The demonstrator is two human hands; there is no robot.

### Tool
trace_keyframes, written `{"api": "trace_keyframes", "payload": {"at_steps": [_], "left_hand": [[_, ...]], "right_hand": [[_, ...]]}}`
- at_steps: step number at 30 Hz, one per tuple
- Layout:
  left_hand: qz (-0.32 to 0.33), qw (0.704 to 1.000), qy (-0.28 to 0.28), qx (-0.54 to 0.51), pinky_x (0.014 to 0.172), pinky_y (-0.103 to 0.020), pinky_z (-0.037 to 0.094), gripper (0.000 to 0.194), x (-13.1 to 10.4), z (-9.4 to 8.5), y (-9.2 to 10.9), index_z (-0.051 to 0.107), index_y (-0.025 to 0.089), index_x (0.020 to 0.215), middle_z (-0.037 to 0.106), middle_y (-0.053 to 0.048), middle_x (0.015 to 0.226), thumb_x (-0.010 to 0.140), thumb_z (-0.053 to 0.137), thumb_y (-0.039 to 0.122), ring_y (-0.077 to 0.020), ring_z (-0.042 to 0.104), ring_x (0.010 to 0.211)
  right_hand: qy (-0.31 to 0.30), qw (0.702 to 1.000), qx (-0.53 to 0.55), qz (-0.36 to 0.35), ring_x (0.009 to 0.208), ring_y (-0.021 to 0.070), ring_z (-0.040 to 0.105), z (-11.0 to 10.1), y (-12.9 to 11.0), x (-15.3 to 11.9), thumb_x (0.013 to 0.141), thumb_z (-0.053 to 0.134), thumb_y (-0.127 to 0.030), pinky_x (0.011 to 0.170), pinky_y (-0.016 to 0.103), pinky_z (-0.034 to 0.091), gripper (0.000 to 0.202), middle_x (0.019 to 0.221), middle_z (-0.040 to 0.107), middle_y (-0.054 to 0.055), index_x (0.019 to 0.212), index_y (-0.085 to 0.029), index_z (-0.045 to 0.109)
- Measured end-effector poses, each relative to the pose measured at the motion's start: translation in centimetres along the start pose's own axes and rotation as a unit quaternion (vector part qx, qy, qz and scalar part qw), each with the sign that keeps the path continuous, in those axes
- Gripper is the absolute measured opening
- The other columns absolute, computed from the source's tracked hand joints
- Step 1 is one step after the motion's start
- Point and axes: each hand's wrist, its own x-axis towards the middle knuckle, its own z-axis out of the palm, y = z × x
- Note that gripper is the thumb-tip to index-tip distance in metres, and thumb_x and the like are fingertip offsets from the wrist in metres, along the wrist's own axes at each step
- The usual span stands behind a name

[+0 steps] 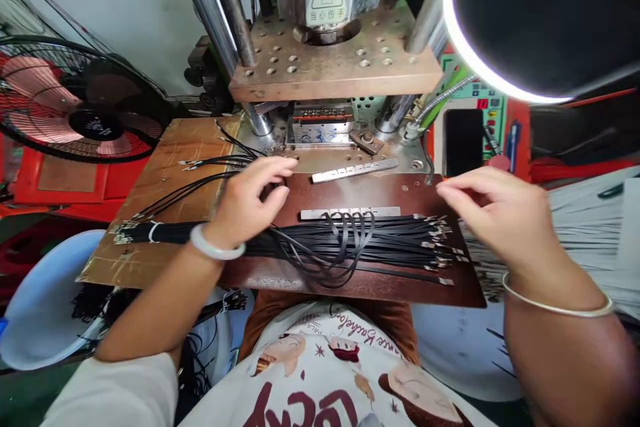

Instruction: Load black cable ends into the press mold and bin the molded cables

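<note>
My left hand [250,200] is over the left part of the board, thumb and forefinger apart with nothing visible between them. Thin black cables [185,185] run from the left and pass beneath it. Below lies a bundle of flat black cables [400,240] with metal ends, tied by a white band at its left. Several cables loop up to a slotted metal bar [310,214]; a second slotted bar [355,171] lies farther back, at a slant. My right hand [500,207] is raised at the board's right edge, thumb and forefinger pinched. Whatever they hold, if anything, cannot be made out.
A press with a thick drilled plate [335,83] stands ahead, above a metal die [323,127]. A ring lamp [450,7] hangs at upper right, over a phone [464,140]. At left are a fan [95,123], cardboard [150,260] and a pale tub [30,320].
</note>
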Motion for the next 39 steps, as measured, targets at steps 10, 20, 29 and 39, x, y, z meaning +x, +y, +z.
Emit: {"api": "trace_keyframes", "payload": {"at_steps": [10,20,29,39], "left_hand": [[-0.129,0.93,0.317,-0.131,0.056,-0.021,0.054,0.02,-1.6,-3.7,-9.7,0.064,0.02,0.097,0.069,-0.001,0.084,0.083,0.065,0.034,-0.0089,0.065,0.061],[-0.144,0.95,0.248,-0.126,0.055,-0.019,0.053,0.02,-2.3,-3.3,-9.1,0.064,0.018,0.098,0.071,-0.003,0.085,0.083,0.064,0.031,-0.0087,0.065,0.061],[-0.161,0.953,0.231,-0.114,0.057,-0.018,0.053,0.022,-2.3,-3.2,-9.3,0.065,0.015,0.099,0.071,-0.004,0.088,0.083,0.064,0.03,-0.0079,0.066,0.063],[-0.163,0.953,0.225,-0.124,0.057,-0.018,0.053,0.022,-2.3,-3.2,-9.3,0.066,0.015,0.099,0.071,-0.004,0.086,0.082,0.064,0.028,-0.0079,0.065,0.061]], "right_hand": [[-0.291,0.894,-0.308,-0.146,0.062,0.0229,0.061,2.1,-0.3,0.0,0.086,0.054,-0.026,0.052,0.031,0.036,0.013,0.07,0.065,0.006,0.084,-0.018,0.063],[-0.085,0.975,-0.14,-0.148,0.069,0.0222,0.065,3.0,-3.0,-0.5,0.089,0.051,-0.018,0.061,0.032,0.049,0.016,0.08,0.069,0.008,0.097,-0.015,0.064],[-0.129,0.962,-0.013,-0.241,0.08,0.0177,0.064,4.1,-2.3,-0.3,0.089,0.051,-0.01,0.075,0.029,0.053,0.014,0.087,0.068,0.005,0.09,-0.017,0.063],[-0.121,0.942,-0.071,-0.305,0.076,0.0204,0.06,4.5,-2.7,-0.3,0.086,0.051,-0.004,0.069,0.032,0.052,0.015,0.086,0.065,0.009,0.092,-0.012,0.063]]}}
